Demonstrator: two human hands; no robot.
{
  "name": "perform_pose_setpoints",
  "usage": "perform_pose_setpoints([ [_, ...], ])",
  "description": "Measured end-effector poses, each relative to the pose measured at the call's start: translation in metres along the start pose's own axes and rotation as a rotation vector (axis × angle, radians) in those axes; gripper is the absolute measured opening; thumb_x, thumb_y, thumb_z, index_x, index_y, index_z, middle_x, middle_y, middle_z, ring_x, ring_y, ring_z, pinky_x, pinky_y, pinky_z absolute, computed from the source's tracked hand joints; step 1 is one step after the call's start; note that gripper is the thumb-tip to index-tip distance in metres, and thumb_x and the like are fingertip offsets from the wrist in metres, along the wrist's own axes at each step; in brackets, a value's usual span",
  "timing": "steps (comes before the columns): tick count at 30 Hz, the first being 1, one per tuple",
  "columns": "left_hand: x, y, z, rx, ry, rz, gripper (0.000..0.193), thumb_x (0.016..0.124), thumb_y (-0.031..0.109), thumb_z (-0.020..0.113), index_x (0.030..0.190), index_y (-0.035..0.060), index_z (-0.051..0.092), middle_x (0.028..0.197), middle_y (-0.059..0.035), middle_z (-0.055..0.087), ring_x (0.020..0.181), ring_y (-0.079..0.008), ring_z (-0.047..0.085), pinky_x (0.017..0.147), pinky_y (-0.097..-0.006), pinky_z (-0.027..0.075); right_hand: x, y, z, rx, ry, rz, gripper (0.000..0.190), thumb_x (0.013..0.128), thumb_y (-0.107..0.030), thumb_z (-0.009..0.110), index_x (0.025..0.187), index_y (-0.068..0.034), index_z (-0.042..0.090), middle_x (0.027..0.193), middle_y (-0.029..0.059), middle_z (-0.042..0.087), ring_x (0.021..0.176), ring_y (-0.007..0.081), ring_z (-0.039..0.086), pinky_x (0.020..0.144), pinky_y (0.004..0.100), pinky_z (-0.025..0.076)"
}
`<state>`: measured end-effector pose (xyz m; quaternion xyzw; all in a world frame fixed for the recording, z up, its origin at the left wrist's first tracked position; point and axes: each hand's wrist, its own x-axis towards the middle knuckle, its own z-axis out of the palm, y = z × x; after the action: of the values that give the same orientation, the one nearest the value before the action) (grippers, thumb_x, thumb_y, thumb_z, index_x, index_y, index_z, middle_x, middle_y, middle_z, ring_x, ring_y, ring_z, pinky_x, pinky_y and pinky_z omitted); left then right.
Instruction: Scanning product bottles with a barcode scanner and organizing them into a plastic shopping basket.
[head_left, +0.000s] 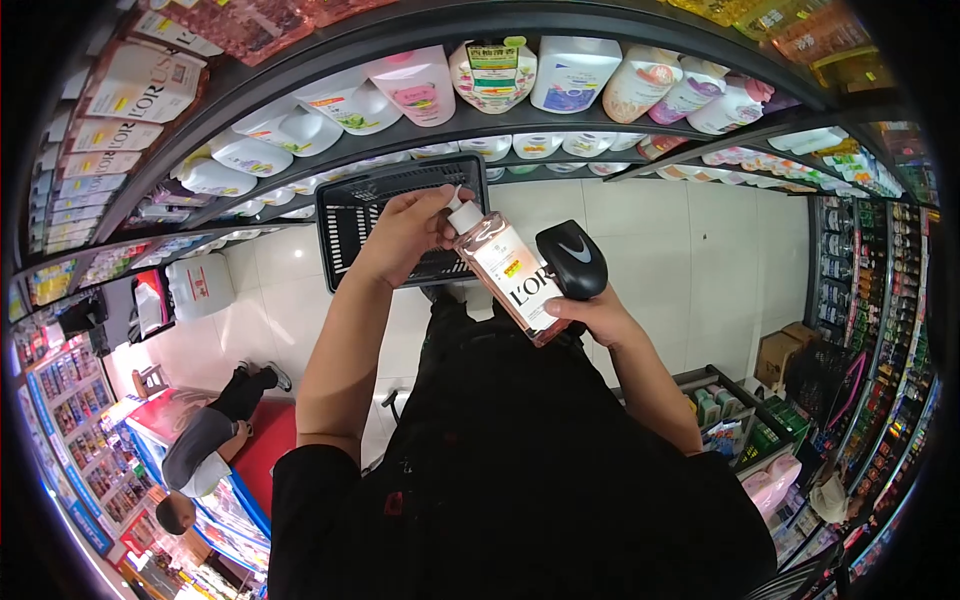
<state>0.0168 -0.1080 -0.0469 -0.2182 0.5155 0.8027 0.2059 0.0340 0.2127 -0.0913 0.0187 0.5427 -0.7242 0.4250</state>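
A clear pump bottle of pinkish liquid (510, 277) with a white pump top (463, 213) is tilted in front of my chest. The fingers of my left hand (416, 225) pinch the pump top. My right hand (592, 311) supports the lower end, its thumb on the label, and also has a black handheld barcode scanner (572, 259) against the bottle's side; its fingers are mostly hidden behind these. Beyond my left hand, a black plastic shopping basket (330, 251) with slotted walls is partly covered by that hand and the bottle.
Store shelves (420, 136) with rows of white and pink bottles curve across the front. A white jug (201, 286) stands on the tiled floor at left. Behind on the left, a person (202, 450) is beside a red-topped freezer (271, 457). A goods bin (780, 416) stands at right.
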Motion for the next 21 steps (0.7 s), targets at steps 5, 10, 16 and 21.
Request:
perform_pose_setpoints([
  [5, 0.006, 0.013, 0.022, 0.048, -0.034, 0.030, 0.040, 0.105, 0.033, 0.059, 0.119, -0.0032, 0.071, 0.089, -0.0010, 0.069, 0.070, -0.0072, 0.053, 0.068, -0.0251, 0.046, -0.007, -0.017, 0.011, -0.045, 0.030, -0.141, 0.063, 0.081, -0.010, 0.086, 0.136, -0.002, 0.058, 0.111, 0.0067, 0.070, 0.094, 0.0126, 0.068, 0.071, 0.0260, 0.055],
  [10, 0.013, 0.027, 0.028, 0.055, -0.044, 0.031, 0.040, 0.105, 0.033, 0.059, 0.119, -0.0025, 0.071, 0.089, -0.0009, 0.070, 0.070, -0.0080, 0.055, 0.067, -0.0245, 0.046, -0.014, -0.041, 0.020, -0.034, -0.005, -0.020, 0.073, 0.077, -0.005, 0.086, 0.142, -0.002, 0.054, 0.128, 0.0080, 0.066, 0.117, 0.0179, 0.063, 0.104, 0.0361, 0.049],
  [16, 0.010, -0.017, 0.060, -0.242, 0.354, 0.249, 0.080, 0.098, 0.028, 0.070, 0.161, 0.0066, 0.026, 0.134, -0.0097, 0.061, 0.117, -0.0195, 0.060, 0.100, -0.0360, 0.046, 0.001, -0.043, 0.047, -0.042, 0.141, -0.229, 0.046, 0.084, -0.010, 0.085, 0.124, -0.001, 0.064, 0.106, 0.0063, 0.072, 0.087, 0.0134, 0.069, 0.066, 0.0278, 0.056],
  [21, -0.022, -0.062, 0.101, -0.228, 0.101, 0.305, 0.079, 0.099, 0.031, 0.071, 0.159, 0.0075, 0.024, 0.131, -0.0110, 0.058, 0.116, -0.0205, 0.061, 0.096, -0.0350, 0.051, 0.001, -0.054, 0.055, -0.587, 0.265, -0.455, 0.050, 0.079, -0.019, 0.091, 0.118, 0.002, 0.066, 0.105, 0.0095, 0.075, 0.093, 0.0177, 0.073, 0.083, 0.0349, 0.058],
])
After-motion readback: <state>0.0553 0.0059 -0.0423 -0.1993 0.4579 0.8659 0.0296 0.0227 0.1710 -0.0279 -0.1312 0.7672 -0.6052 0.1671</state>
